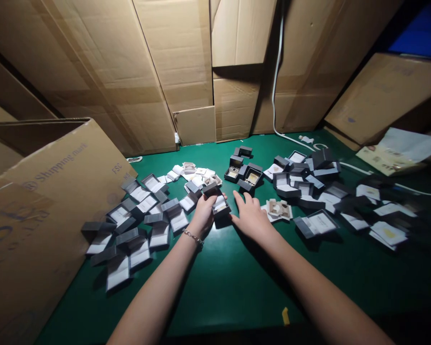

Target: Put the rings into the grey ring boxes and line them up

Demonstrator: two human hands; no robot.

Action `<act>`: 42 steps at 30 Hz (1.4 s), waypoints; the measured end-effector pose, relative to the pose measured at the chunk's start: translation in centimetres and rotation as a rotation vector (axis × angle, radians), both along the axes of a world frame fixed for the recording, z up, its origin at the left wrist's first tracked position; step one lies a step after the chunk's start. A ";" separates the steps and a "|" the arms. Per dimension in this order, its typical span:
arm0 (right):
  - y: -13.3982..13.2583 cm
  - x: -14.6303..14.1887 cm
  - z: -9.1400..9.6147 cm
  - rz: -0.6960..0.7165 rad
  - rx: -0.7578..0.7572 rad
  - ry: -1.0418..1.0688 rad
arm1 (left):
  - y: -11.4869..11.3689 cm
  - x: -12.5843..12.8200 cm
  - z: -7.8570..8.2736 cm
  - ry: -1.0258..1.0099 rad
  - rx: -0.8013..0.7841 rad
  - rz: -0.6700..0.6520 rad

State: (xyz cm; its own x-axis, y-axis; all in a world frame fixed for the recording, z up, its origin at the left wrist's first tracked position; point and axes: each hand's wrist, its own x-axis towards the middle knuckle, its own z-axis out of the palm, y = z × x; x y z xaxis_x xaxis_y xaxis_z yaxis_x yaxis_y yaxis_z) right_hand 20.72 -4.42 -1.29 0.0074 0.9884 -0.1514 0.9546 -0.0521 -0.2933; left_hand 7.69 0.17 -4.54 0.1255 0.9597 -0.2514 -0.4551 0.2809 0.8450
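A small black jewelry box (221,205) with its lid up and a white lining is held by my left hand (202,214), thumb along its side. To the right of that box, my right hand (252,216) hovers with fingers spread and nothing in them. Beyond my hands stand two lidded black boxes, one box (233,171) and a second box (252,178), with gold-coloured contents too small to make out. White inserts (201,175) lie in a pile behind my left hand. A beige-and-white insert (279,210) rests beside my right hand.
Several open boxes (159,234) with white linings spread at left; more boxes (316,224) lie at right, partly blurred. A large carton (104,177) borders the green table (215,297) at left. Cardboard walls the back, with a white cable (274,91). A yellow scrap (286,316) lies near the front edge.
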 end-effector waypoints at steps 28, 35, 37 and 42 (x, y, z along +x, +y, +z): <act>1.7 1.4 0.4 -0.009 0.282 -0.007 | 0.4 0.1 -0.6 -0.129 -0.047 0.066; 2.7 4.9 0.3 -0.266 0.170 -0.118 | 0.3 0.0 -0.5 -0.156 -0.104 0.078; 3.0 5.4 -0.2 -0.247 0.108 -0.071 | 0.3 0.0 -0.3 -0.158 -0.114 0.081; 3.4 6.2 -0.9 -0.131 0.065 0.023 | 0.2 0.0 -0.1 -0.135 -0.127 0.077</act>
